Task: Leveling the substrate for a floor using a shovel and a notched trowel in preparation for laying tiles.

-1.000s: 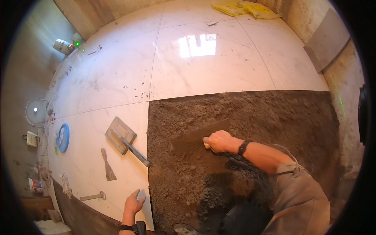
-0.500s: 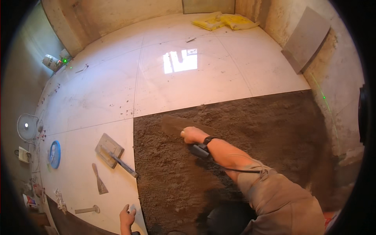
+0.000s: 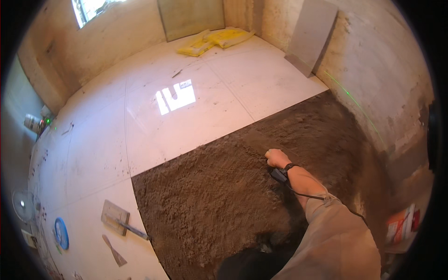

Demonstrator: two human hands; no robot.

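Observation:
My right hand (image 3: 277, 158) is closed around the handle of a plastering trowel (image 3: 259, 142). Its mud-coloured blade is smeared by motion and hard to tell from the brown mortar bed (image 3: 200, 200) beneath. The hand is over the far part of that rough mortar, not far from the edge of the pale floor tiles (image 3: 161, 135). A dark strap and a small black device sit at the right wrist. Out of the picture is my left hand. On the tile left of the mortar lie a square, long-handled float (image 3: 115, 218) and a putty knife (image 3: 113, 252).
A blue round object (image 3: 61, 233) and a fan (image 3: 23, 205) stand at the left. Yellow sacks (image 3: 214, 42) lie by the far wall. A grey board (image 3: 310, 37) leans on the right wall, near a green laser line (image 3: 347, 93). A red-white bucket (image 3: 400, 226) is at right.
My view has turned to the right. The right hand has swept the trowel rightward across the mortar. My left hand, seen earlier near the tile's lower edge, has left the picture.

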